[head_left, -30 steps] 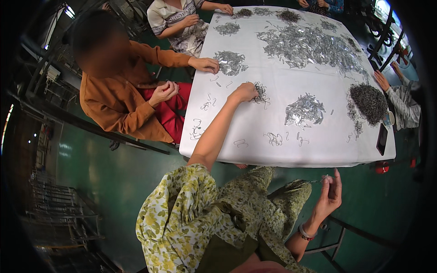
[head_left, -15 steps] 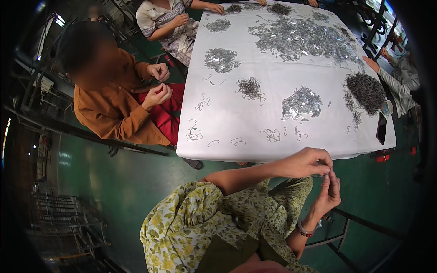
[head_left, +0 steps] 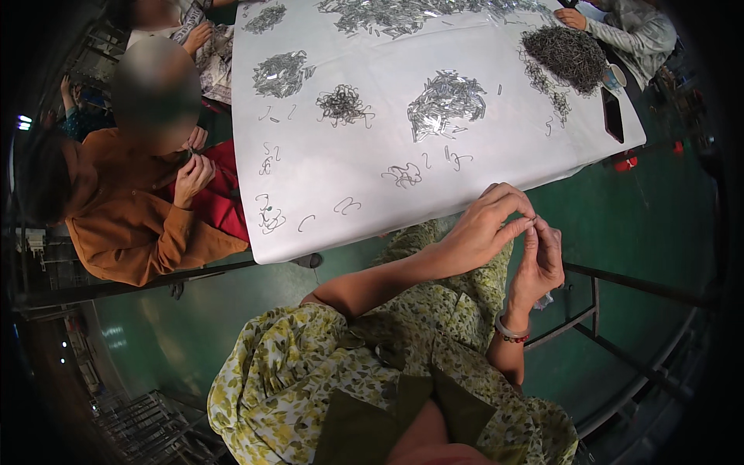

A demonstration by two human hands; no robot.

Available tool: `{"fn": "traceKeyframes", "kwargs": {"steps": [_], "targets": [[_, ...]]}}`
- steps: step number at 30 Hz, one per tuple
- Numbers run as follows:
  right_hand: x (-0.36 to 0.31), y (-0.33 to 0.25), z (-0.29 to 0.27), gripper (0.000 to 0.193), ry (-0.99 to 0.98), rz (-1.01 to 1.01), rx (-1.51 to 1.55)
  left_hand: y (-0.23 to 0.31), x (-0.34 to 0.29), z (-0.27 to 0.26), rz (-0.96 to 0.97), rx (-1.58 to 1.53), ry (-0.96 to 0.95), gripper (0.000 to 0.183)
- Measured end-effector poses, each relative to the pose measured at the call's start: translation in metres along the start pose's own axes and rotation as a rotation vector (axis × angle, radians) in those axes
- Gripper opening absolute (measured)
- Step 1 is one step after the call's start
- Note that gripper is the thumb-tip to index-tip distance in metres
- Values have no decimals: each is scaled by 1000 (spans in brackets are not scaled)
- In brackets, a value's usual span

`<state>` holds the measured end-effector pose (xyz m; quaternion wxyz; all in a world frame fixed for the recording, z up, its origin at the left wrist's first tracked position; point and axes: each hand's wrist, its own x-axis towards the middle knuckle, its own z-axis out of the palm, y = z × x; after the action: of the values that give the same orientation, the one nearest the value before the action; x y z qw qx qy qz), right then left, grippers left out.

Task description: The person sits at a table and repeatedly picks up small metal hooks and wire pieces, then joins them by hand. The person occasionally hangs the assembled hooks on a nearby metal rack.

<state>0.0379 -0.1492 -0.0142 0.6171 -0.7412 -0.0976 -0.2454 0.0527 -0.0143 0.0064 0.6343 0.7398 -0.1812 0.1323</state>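
Here, we see a shiny heap of small strips [head_left: 447,106] on the white tabletop [head_left: 325,155], and we tell places from that heap. Our left hand [head_left: 488,225] and our right hand [head_left: 540,263] are on our side of the heap, a bit to its right, and they meet at the tips. The fingers on both hands are bent and their tips are close, but we can't tell if they are clamped on something, because that spot is too small to see. We wear a red bead bracelet [head_left: 514,338] on our right wrist. Some loose hooks [head_left: 404,175] lie between the heap and us. A dark tangle of hooks [head_left: 341,105] sits left of the heap, and a gray pile [head_left: 281,74] is farther left. To the right of the heap we find a big dark pile [head_left: 570,58], with a cup [head_left: 614,77] and a phone [head_left: 612,116] near it. Well left of the heap, we see a person in an orange shirt [head_left: 147,225].
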Motion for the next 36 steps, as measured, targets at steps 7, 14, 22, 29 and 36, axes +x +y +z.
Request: {"fn": "traceKeyframes", "kwargs": {"steps": [7, 14, 22, 29, 36], "targets": [[16, -1, 3, 22, 89, 124, -21, 2, 3, -5, -199, -168, 25, 11], [105, 103, 82, 27, -518, -174, -251, 5, 5, -5, -262, -75, -50, 12], [105, 129, 129, 23, -667, -500, -548, 9, 7, -15, -297, -249, 69, 10], [90, 124, 114, 10, -735, -493, -706, 12, -3, -9, -275, -253, 105, 12], [98, 115, 113, 8, -730, -509, -673, 15, -8, -9, -228, -212, 103, 10]]}}
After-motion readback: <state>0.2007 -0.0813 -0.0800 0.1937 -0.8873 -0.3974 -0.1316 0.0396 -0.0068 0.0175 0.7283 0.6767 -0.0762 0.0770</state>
